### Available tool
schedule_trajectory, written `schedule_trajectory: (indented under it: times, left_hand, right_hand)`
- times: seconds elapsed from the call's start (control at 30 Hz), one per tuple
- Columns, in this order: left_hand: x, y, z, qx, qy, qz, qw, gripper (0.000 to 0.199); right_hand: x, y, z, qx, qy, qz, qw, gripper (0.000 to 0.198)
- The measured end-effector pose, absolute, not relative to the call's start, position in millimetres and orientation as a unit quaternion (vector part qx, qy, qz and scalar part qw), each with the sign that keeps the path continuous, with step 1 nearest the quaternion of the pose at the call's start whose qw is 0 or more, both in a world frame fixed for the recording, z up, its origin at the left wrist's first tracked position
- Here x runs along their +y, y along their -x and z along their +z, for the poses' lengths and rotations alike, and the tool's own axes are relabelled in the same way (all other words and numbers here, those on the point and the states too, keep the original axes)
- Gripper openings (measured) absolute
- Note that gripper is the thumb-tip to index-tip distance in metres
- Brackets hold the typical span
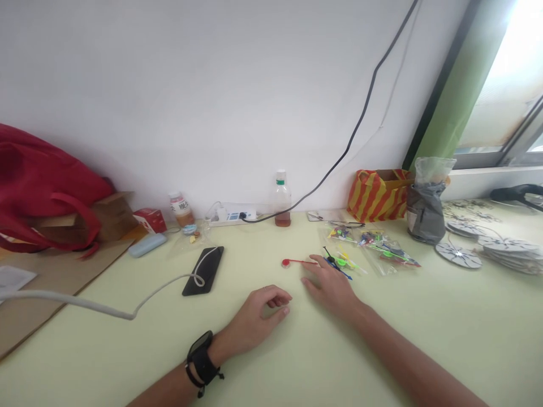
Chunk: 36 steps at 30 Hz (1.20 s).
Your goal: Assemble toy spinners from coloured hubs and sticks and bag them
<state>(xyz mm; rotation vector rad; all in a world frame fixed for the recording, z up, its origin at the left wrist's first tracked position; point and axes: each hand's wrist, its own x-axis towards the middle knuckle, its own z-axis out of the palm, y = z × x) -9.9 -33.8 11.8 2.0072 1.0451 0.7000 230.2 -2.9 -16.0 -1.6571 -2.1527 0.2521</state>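
Red piece (297, 260): small round head, thin straight stem; lies on the pale green surface (305, 367), stem running to the right hand (333, 285). That hand: palm down, grip open, thumb apart; contact unclear from where I stand. Left hand (257, 316): on its side, grip half-curled, thumb parted from fingers.

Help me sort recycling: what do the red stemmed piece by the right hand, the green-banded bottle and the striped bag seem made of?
Red stemmed piece: probably plastic, from its even, bright colour; finish unclear. Bottle: clear, smooth plastic or glass; contents show through. Striped bag: likely plastic film or coated fabric, from its creases; sheen unclear.
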Motion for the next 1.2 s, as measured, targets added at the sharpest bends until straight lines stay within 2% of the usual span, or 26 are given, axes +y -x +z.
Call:
schedule_trajectory:
  times: [0.13, 0.3, 0.53, 0.6, 0.7, 0.8, 1.1, 1.2]
  left_hand:
    - [-32.4, 10.0, 9.5, 0.399, -0.793, 0.283, 0.362, 0.016]
    - [-31.9, 10.9, 5.8, 0.402, -0.796, 0.297, 0.341, 0.021]
    - [-25.2, 16.7, -4.6, 0.473, -0.799, 0.316, 0.197, 0.053]
    - [-21.0, 19.3, -6.6, 0.476, -0.802, 0.314, 0.175, 0.043]
    - [-16.5, 22.4, -4.8, 0.467, -0.811, 0.296, 0.193, 0.016]
    - [-13.8, 23.6, -0.5, 0.484, -0.793, 0.294, 0.224, 0.007]
    - [-13.2, 18.2, 1.7, 0.477, -0.698, 0.407, 0.345, 0.021]
    - [-15.7, 16.3, 3.4, 0.462, -0.677, 0.443, 0.364, 0.028]
  right_hand:
    - [-1.9, -230.5, -18.5, -0.782, 0.574, 0.104, 0.218, 0.027]
    - [0.4, -227.3, -21.4, -0.764, 0.538, 0.160, 0.319, 0.022]
    - [-4.9, -220.5, -13.2, -0.768, 0.453, 0.279, 0.356, 0.014]
    - [-7.7, -219.9, -10.1, -0.768, 0.439, 0.295, 0.360, 0.012]
    - [-10.0, -219.9, -5.4, -0.741, 0.453, 0.322, 0.376, 0.010]
    - [-10.0, -220.2, -0.4, -0.705, 0.457, 0.364, 0.401, 0.013]
    - [-15.0, -216.4, 7.3, -0.634, 0.414, 0.468, 0.455, 0.035]
    - [-15.7, -217.6, 9.5, -0.647, 0.418, 0.432, 0.468, 0.037]
